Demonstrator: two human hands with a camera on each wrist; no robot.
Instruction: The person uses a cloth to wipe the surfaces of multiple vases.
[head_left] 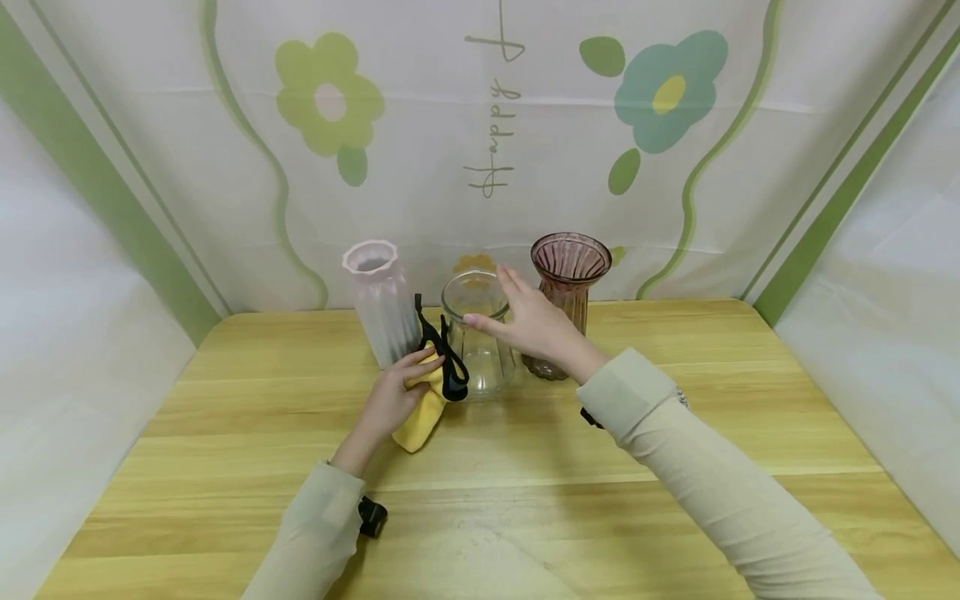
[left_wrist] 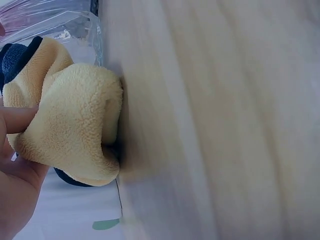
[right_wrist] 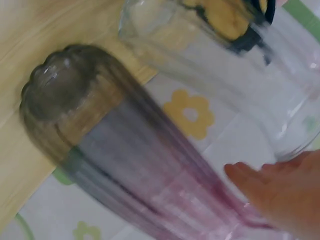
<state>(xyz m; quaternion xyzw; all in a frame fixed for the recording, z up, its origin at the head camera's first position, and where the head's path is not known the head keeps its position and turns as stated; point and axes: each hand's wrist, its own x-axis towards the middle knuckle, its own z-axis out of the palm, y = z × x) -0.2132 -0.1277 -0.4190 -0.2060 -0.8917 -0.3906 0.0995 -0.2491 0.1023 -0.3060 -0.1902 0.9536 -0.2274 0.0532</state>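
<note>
My left hand [head_left: 390, 398] grips a folded yellow fleecy cloth [head_left: 422, 419] with dark edging and a black strap [head_left: 454, 367]. In the left wrist view, the cloth [left_wrist: 80, 115] bunches up in thick folds against the fingers. A clear glass vase [head_left: 483, 367] stands upright just right of the cloth. Over its rim reaches my right hand [head_left: 536, 321], its fingers straight and its thumb spread apart. Whether those fingers touch the glass is hard to tell. In the right wrist view, the fingertips [right_wrist: 245, 177] appear beside the clear vase [right_wrist: 220, 75].
A whitish-pink fluted vase [head_left: 382, 308] stands behind the left hand. To the right, partly behind the right hand, is a purple-brown ribbed glass vase [head_left: 570, 271]. All stand near the back edge of the wooden table [head_left: 262, 400], before a flower-printed cloth backdrop [head_left: 420, 167].
</note>
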